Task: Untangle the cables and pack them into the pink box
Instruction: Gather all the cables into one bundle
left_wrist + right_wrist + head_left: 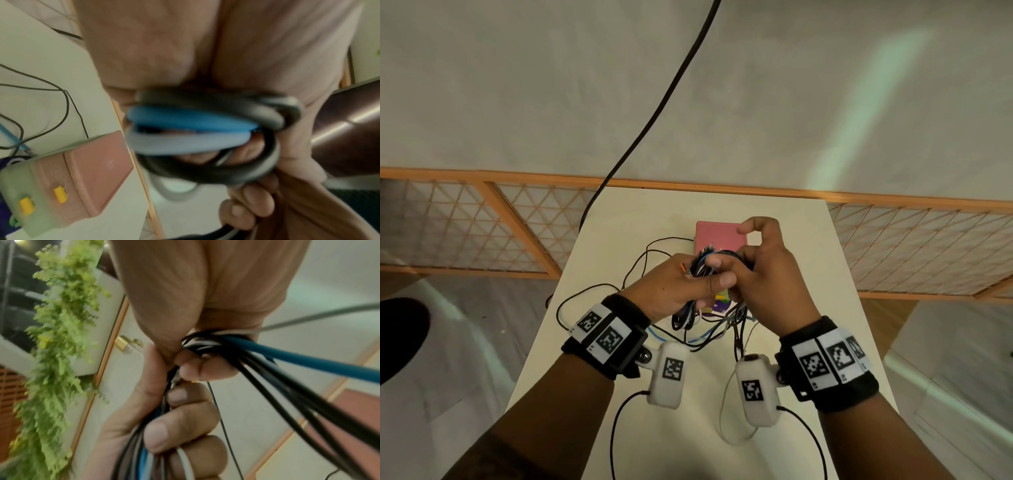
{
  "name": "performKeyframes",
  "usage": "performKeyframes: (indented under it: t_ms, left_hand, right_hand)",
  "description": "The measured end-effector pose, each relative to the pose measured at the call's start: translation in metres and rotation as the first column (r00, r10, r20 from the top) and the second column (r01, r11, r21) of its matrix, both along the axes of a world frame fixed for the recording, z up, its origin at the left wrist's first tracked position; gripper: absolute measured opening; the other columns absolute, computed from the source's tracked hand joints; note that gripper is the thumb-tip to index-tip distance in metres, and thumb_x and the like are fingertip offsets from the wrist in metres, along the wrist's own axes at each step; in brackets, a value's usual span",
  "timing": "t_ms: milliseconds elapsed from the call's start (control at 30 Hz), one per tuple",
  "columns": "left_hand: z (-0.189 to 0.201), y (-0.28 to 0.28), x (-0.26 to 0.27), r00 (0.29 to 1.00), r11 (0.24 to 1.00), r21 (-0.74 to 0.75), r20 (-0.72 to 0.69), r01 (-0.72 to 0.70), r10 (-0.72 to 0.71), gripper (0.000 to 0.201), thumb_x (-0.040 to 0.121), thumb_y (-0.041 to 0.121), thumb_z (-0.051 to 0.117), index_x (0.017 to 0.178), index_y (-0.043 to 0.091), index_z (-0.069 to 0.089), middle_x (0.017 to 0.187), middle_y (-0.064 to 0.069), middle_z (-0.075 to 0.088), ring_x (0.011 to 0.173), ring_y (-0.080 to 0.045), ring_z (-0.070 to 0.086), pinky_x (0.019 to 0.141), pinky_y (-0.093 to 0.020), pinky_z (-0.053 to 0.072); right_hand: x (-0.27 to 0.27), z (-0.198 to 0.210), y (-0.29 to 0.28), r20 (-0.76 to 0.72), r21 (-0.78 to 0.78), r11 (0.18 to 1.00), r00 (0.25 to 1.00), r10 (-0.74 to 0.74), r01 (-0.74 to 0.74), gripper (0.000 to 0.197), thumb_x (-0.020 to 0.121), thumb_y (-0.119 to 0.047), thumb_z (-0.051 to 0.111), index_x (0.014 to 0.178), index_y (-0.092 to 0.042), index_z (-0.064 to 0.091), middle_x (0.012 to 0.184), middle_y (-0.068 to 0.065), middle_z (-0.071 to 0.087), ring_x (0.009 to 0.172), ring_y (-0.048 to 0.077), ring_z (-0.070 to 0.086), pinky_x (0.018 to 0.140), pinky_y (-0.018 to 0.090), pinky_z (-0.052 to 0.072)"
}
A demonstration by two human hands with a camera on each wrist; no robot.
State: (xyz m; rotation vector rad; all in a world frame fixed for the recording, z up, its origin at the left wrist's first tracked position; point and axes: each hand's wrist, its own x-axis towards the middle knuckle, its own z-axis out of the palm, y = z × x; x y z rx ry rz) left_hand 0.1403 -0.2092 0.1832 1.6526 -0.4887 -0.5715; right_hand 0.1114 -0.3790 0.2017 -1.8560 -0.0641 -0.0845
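Note:
Over the white table, both hands hold one tangled bundle of cables (pixel 703 265) with black, blue and white strands. My left hand (pixel 707 279) grips the bundle from the left, and loops hang below it. My right hand (pixel 746 257) pinches the strands from the right, its index finger raised and curled. The left wrist view shows coiled black, blue and pale cables (pixel 195 123) under the palm. A blue cable (pixel 298 361) and black ones run out from my right fingers (pixel 205 368). The pink box (pixel 717 234) lies shut just beyond the hands, also seen as the pink box (pixel 96 170) with yellow clips.
Thin black cable loops (pixel 640 260) lie on the table (pixel 688 445) left of the hands. A colourful flat item (pixel 722 303) lies beneath the hands. A thick black cord (pixel 664 102) hangs from above. A wooden lattice rail (pixel 517 222) runs behind the table. Green plant (pixel 57 337).

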Motion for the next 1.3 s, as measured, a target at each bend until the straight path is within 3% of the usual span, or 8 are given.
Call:
performKeyframes:
  t_ms: [200, 367, 533, 633, 800, 967, 1133, 1300]
  left_hand:
    - [0.004, 0.010, 0.000, 0.995, 0.999, -0.014, -0.096, 0.032, -0.034, 0.025, 0.097, 0.035, 0.062, 0.087, 0.017, 0.076, 0.058, -0.007, 0.047, 0.054, -0.014, 0.044, 0.061, -0.029, 0.048]
    - [0.010, 0.013, 0.005, 0.996, 0.993, -0.092, -0.045, -0.075, 0.071, 0.048, 0.097, 0.039, 0.064, 0.082, -0.007, 0.065, 0.053, -0.007, 0.045, 0.054, -0.023, 0.045, 0.068, -0.030, 0.049]
    - [0.024, 0.006, 0.007, 0.969, 0.916, -0.315, -0.103, -0.247, 0.226, 0.041, 0.099, 0.032, 0.064, 0.064, 0.010, 0.060, 0.048, 0.001, 0.047, 0.055, -0.025, 0.059, 0.070, -0.038, 0.054]
    - [0.031, -0.004, 0.007, 0.947, 0.843, -0.433, -0.166, -0.319, 0.274, 0.049, 0.100, 0.039, 0.061, 0.068, 0.003, 0.050, 0.059, -0.013, 0.052, 0.056, -0.033, 0.061, 0.059, -0.044, 0.053]
    - [0.038, -0.019, 0.006, 0.830, 0.704, -0.439, -0.287, -0.558, 0.478, 0.031, 0.092, 0.037, 0.065, 0.092, 0.007, 0.073, 0.082, -0.025, 0.071, 0.060, -0.025, 0.064, 0.047, -0.025, 0.050]
    - [0.035, -0.028, 0.004, 0.803, 0.673, -0.441, -0.379, -0.594, 0.460, 0.035, 0.106, 0.029, 0.052, 0.108, 0.000, 0.070, 0.109, -0.027, 0.076, 0.099, -0.033, 0.078, 0.074, -0.034, 0.061]
    - [0.031, -0.029, 0.005, 0.784, 0.677, -0.409, -0.431, -0.611, 0.447, 0.038, 0.104, 0.037, 0.053, 0.108, 0.005, 0.075, 0.110, -0.021, 0.077, 0.101, -0.031, 0.074, 0.074, -0.031, 0.061]
    - [0.030, -0.027, 0.008, 0.805, 0.730, -0.368, -0.411, -0.576, 0.427, 0.039, 0.104, 0.037, 0.053, 0.097, 0.006, 0.075, 0.079, -0.009, 0.069, 0.079, -0.023, 0.064, 0.069, -0.026, 0.054]
  right_hand:
    - [0.001, 0.009, -0.007, -0.134, 0.208, 0.977, 0.988, 0.072, -0.043, 0.057, 0.080, -0.048, 0.066, 0.122, -0.015, 0.047, 0.064, 0.006, 0.073, 0.054, 0.015, 0.068, 0.055, 0.023, 0.055]
    - [0.001, 0.009, -0.015, -0.157, 0.160, 0.964, 0.958, 0.238, -0.213, 0.049, 0.087, -0.040, 0.066, 0.124, -0.014, 0.049, 0.066, 0.001, 0.068, 0.065, 0.015, 0.069, 0.073, 0.032, 0.056]
    - [-0.005, 0.006, -0.013, -0.126, 0.170, 0.930, 0.929, 0.347, -0.325, 0.017, 0.104, -0.028, 0.052, 0.100, -0.015, 0.063, 0.071, 0.003, 0.060, 0.074, 0.022, 0.070, 0.078, 0.047, 0.056]
    - [-0.007, 0.012, -0.006, -0.076, 0.219, 0.918, 0.932, 0.355, -0.331, 0.021, 0.108, -0.026, 0.042, 0.104, -0.012, 0.056, 0.072, 0.007, 0.058, 0.072, 0.024, 0.068, 0.069, 0.037, 0.053]
    - [-0.012, 0.000, 0.016, 0.094, -0.101, 0.994, 0.994, 0.061, -0.051, 0.024, 0.108, -0.028, 0.040, 0.127, -0.019, 0.051, 0.071, -0.013, 0.057, 0.059, 0.000, 0.057, 0.060, 0.022, 0.047]
    - [-0.011, -0.010, 0.030, 0.202, -0.239, 0.958, 0.973, -0.110, 0.158, 0.041, 0.107, -0.024, 0.040, 0.147, -0.021, 0.048, 0.070, -0.011, 0.061, 0.061, -0.007, 0.058, 0.055, 0.004, 0.038]
    - [-0.009, -0.011, 0.031, 0.143, -0.280, 0.954, 0.987, -0.069, 0.108, 0.032, 0.107, -0.027, 0.043, 0.136, -0.021, 0.057, 0.059, -0.001, 0.065, 0.051, 0.012, 0.063, 0.051, 0.010, 0.044]
    - [-0.017, -0.007, 0.038, 0.013, -0.139, 0.990, 0.999, 0.033, -0.031, 0.025, 0.108, -0.030, 0.040, 0.121, -0.020, 0.059, 0.057, 0.003, 0.066, 0.043, 0.015, 0.064, 0.053, 0.033, 0.058]
